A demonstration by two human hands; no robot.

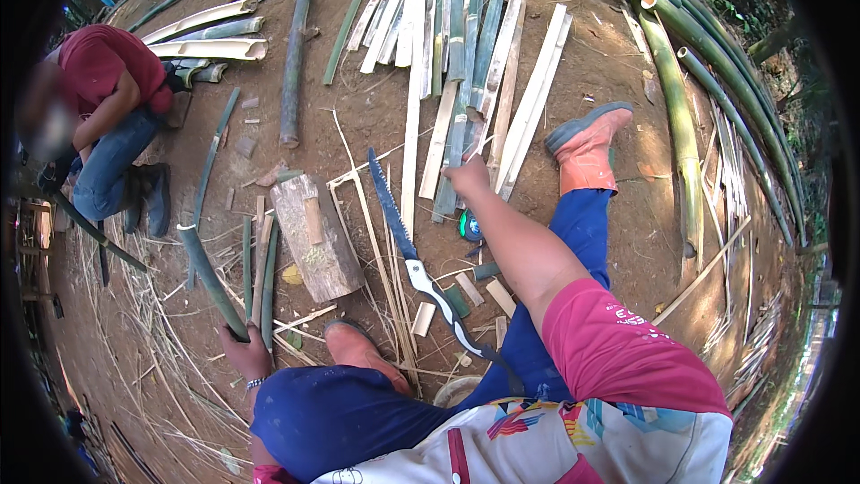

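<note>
Bamboo piece [212,280] gripped by lowered left hand [246,355]; right hand [469,179] outstretched, grasp unclear.

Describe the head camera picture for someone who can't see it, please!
A person's left hand grips a green bamboo piece, while the right hand is at split bamboo strips on dirt ground. A saw shows between them, near a wooden block; another person crouches at left.

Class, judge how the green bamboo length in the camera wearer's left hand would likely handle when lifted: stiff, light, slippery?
The green bamboo length is probably stiff, showing no sag; likely light, being slender; perhaps slippery, since its skin looks smooth.
</note>
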